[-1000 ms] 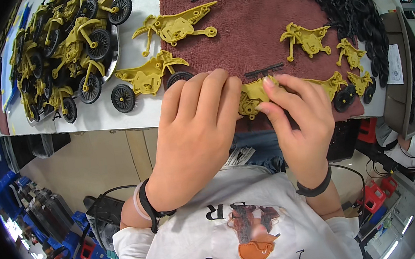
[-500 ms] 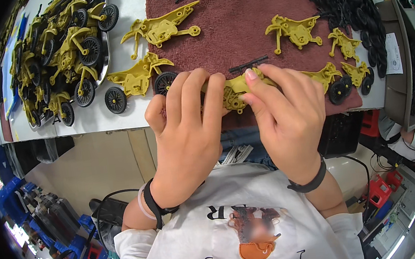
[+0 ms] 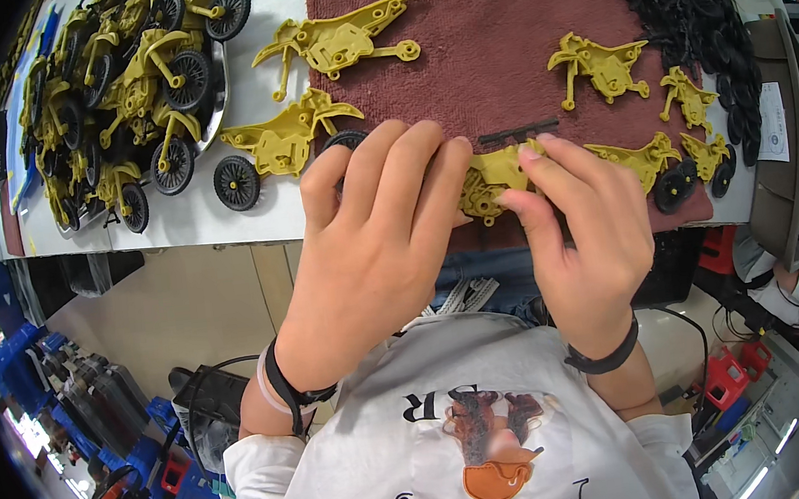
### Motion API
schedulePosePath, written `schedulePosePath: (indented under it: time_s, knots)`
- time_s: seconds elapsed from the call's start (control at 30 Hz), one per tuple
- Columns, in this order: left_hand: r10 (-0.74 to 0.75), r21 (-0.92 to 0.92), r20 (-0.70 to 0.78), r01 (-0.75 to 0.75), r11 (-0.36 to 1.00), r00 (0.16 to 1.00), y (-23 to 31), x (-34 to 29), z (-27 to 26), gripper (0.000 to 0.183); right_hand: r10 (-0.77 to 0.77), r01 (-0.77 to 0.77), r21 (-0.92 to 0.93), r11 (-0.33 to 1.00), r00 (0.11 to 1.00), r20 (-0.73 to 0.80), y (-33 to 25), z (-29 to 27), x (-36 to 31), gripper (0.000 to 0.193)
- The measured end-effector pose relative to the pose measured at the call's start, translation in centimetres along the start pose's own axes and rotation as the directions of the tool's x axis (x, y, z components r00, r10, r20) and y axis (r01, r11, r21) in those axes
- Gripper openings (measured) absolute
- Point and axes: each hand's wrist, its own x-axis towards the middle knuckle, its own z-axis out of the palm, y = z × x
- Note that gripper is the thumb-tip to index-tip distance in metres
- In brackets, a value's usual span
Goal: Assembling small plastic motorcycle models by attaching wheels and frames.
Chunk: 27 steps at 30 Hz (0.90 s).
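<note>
A yellow toy motorbike body (image 3: 498, 171) is held between my two hands at the front edge of the table. My left hand (image 3: 373, 228) is closed, its fingers curled over the left end of the body and hiding that end. On the right end, the thumb and fingers of my right hand (image 3: 595, 231) pinch the body. A thin black strip (image 3: 518, 132) lies on the maroon cloth (image 3: 477, 59) just beyond my hands. To the left lies a yellow motorbike half (image 3: 279, 146) with a black spoked wheel (image 3: 237, 182) beside it.
Another yellow half (image 3: 341, 43) lies further back, with several more (image 3: 603, 66) to the right. Finished-looking yellow motorbikes (image 3: 139, 92) with black wheels pile on a metal tray at left. Black parts (image 3: 684, 10) heap along the far right, beside a grey bin (image 3: 775, 156).
The whole view has shifted, so the table items appear further right. Both hands keep hold of the yellow body, with only slight finger movement.
</note>
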Motion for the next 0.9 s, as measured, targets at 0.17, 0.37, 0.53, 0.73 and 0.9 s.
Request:
schedulePosePath:
  time_s: [0.17, 0.37, 0.53, 0.73, 0.9]
  knots:
    - [0.020, -0.030, 0.013, -0.020, 0.999, 1.000, -0.5, 0.0, -0.2, 0.044, 0.021, -0.021, 0.003, 1.000, 0.999, 0.036, -0.5, -0.4, 0.2, 0.032]
    - [0.010, -0.066, 0.008, -0.010, 0.998, 1.000, -0.5, 0.1, -0.1, 0.046, 0.027, -0.026, -0.025, 0.999, 0.999, 0.038, -0.1, -0.2, 0.0, 0.033]
    - [-0.006, -0.090, 0.023, 0.008, 0.996, 1.000, -0.4, 0.1, -0.3, 0.046, 0.054, -0.052, -0.034, 0.998, 0.997, 0.060, -0.3, -0.2, -0.3, 0.034]
    - [-0.068, -0.069, 0.011, 0.069, 0.995, 0.998, 0.3, -0.2, -0.1, 0.044, 0.124, -0.123, -0.017, 0.992, 0.990, 0.067, -1.0, -0.3, 0.0, 0.030]
    - [-0.130, 0.026, -0.023, 0.130, 0.991, 0.991, 1.4, -0.8, 0.5, 0.042, 0.165, -0.165, 0.005, 0.986, 0.986, 0.037, -1.2, 0.2, -0.1, 0.026]
